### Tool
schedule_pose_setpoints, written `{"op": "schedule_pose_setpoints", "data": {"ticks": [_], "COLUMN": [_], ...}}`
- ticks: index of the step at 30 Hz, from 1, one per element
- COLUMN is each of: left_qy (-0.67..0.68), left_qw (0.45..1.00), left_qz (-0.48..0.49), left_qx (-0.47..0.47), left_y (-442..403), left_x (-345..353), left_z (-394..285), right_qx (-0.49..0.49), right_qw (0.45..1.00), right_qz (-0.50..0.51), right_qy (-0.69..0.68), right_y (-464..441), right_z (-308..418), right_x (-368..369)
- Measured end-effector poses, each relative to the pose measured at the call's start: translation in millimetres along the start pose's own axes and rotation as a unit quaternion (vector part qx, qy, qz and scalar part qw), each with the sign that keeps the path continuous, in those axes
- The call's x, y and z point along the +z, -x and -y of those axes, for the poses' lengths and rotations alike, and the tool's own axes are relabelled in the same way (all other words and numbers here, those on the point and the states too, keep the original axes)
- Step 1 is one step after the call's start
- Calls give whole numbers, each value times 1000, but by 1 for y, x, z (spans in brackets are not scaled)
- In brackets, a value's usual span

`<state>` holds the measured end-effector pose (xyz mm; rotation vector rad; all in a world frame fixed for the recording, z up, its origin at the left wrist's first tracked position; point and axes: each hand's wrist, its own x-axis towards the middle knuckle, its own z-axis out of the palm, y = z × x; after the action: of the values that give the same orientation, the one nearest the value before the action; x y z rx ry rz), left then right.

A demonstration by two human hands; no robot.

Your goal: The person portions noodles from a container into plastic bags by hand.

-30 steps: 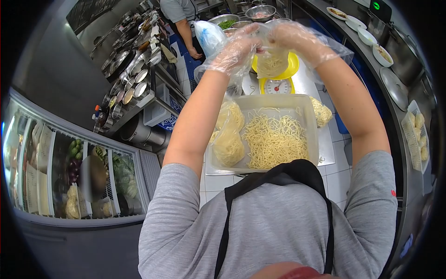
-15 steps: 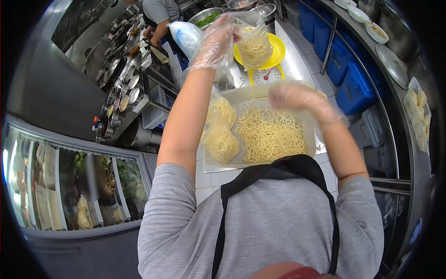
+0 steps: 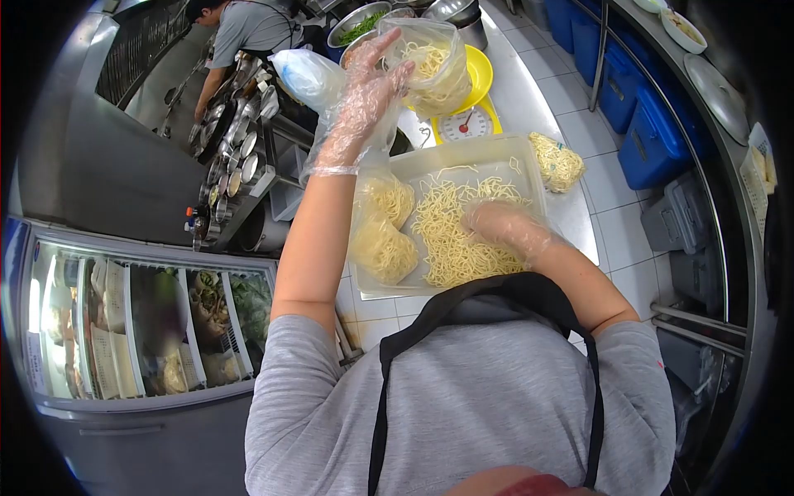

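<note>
Both my hands wear clear plastic gloves. My left hand [image 3: 369, 87] holds the rim of an open clear bag of noodles [image 3: 434, 78], its fingers partly spread. That bag is over a yellow plate [image 3: 480, 81] on a yellow dial scale [image 3: 466, 126]. In the plastic tub [image 3: 455, 150], my right hand [image 3: 500, 225] touches the loose yellow noodles [image 3: 459, 240]; its fingertips are hidden among them. Two filled bags of noodles [image 3: 385, 248] lie at the tub's left side. Another noodle bag [image 3: 557, 163] rests just outside the tub's right edge.
A white and blue plastic bag [image 3: 308, 78] is beyond my left arm. Metal bowls [image 3: 357, 29] stand at the table's far end. A co-worker [image 3: 252, 33] bends over pans at the upper left. Blue bins [image 3: 653, 145] stand right, a glass-topped fridge [image 3: 149, 397] left.
My right hand has left the bag and come down into the noodles. My left hand and the bag have shifted left in view. The co-worker now leans over the pans.
</note>
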<state>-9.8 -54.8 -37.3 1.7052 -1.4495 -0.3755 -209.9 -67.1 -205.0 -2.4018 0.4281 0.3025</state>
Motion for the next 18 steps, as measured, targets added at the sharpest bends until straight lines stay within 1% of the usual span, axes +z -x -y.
{"op": "schedule_pose_setpoints", "data": {"ticks": [1,3,4,6,7,9,10,11,12,13,14,16,17,18], "left_qy": [-4,87,83,271,268,386,417,414,450,485,543,524,506,468], "left_qw": [1000,996,996,959,960,912,889,890,863,833,772,781,787,811], "left_qz": [2,24,27,-39,-39,-92,-143,-144,-191,-237,-298,-313,-329,-323], "left_qx": [-3,-25,-26,-76,-78,-101,-125,-126,-125,-123,-143,-135,-125,-137], "left_y": [1,1,-1,-5,-10,-31,-43,-51,-56,-61,-66,-60,-55,-47], "left_x": [1,4,6,11,10,4,4,5,7,9,10,18,22,25], "left_z": [2,4,3,3,2,3,5,8,8,8,8,6,6,3], "right_qx": [-3,-5,-8,26,23,18,15,-57,-127,-128,-143,-158,-134,-111], "right_qw": [1000,1000,999,998,997,984,983,995,991,991,989,985,990,993], "right_qz": [1,7,5,11,11,-48,-46,-34,-22,-22,-29,-35,-42,-48], "right_qy": [-5,-29,-34,-64,-67,-173,-175,-77,23,21,39,54,23,-6], "right_y": [-2,-7,-7,-4,-2,-1,-7,-17,-19,-19,-19,-18,-20,-17], "right_z": [-1,-3,-1,1,-1,-6,-10,-15,-17,-18,-18,-18,-19,-17], "right_x": [2,4,3,1,4,14,19,25,24,24,26,28,32,30]}}
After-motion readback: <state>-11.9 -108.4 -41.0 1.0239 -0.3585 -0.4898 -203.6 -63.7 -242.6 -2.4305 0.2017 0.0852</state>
